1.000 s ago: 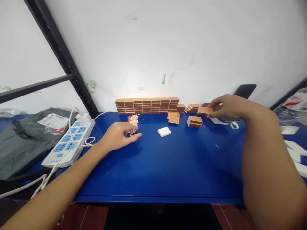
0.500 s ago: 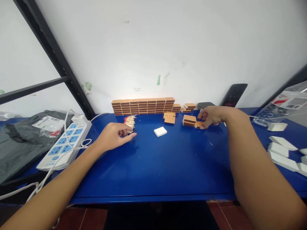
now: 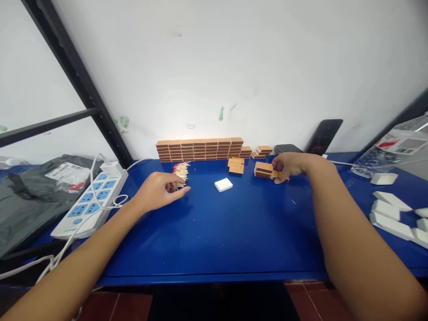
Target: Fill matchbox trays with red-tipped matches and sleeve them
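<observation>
My right hand (image 3: 290,165) has thumb and fingers around a matchbox (image 3: 276,174), which lies beside a small stack of matchboxes (image 3: 263,168). Its fingers cover part of that box. My left hand (image 3: 163,187) rests by a pile of red-tipped matches (image 3: 181,170), fingers loosely curled and thumb held apart; I see nothing gripped in it. Between the hands a white matchbox tray (image 3: 223,184) lies on the blue table (image 3: 214,236). Two flat orange matchbox pieces (image 3: 236,167) lie behind it.
A long wall of stacked matchboxes (image 3: 199,150) stands along the back. To the left lie a power strip (image 3: 90,200) with cables and a dark plastic bag (image 3: 36,196). On the right are a phone (image 3: 323,136), a clear plastic bottle (image 3: 377,154) and several white blocks (image 3: 391,223).
My right hand has moved slightly left and closed in around the matchbox beside the small stack. My left hand has stayed by the matches.
</observation>
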Demonstrator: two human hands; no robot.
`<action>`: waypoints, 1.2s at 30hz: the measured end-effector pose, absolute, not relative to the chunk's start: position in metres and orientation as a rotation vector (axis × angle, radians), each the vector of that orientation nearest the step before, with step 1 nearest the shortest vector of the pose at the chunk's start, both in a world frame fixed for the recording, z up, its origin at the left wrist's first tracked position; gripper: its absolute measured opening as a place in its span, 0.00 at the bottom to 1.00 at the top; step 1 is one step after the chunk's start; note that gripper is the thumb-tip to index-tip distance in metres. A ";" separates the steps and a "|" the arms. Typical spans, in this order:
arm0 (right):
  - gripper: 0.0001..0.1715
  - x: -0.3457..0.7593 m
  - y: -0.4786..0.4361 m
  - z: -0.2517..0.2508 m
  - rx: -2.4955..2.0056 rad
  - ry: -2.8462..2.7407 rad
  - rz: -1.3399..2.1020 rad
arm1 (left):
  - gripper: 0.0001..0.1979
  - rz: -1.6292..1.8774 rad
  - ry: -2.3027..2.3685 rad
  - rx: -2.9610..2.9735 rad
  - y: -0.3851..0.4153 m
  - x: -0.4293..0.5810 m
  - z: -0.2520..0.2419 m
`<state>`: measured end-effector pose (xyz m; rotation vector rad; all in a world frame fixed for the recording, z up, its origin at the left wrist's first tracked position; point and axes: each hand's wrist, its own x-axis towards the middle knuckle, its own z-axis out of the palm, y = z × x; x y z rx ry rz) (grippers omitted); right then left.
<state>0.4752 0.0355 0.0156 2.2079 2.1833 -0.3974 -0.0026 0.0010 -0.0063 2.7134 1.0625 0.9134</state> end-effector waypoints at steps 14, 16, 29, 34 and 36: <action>0.43 0.466 0.027 0.029 2.200 2.219 -0.495 | 0.14 0.894 1.066 2.722 0.001 -0.003 -0.007; 0.47 0.458 0.021 0.035 2.234 2.237 -0.447 | 0.14 0.893 1.061 2.727 0.001 -0.003 -0.007; 0.31 0.433 0.024 0.036 2.210 2.269 -0.331 | 0.15 0.848 1.068 2.720 0.001 -0.002 -0.004; 0.31 0.452 0.018 0.044 2.296 2.332 -0.345 | 0.15 0.844 1.069 2.722 0.002 -0.003 -0.005; 0.28 0.463 0.013 0.048 2.330 2.281 -0.388 | 0.15 0.844 1.074 2.718 0.002 -0.003 -0.005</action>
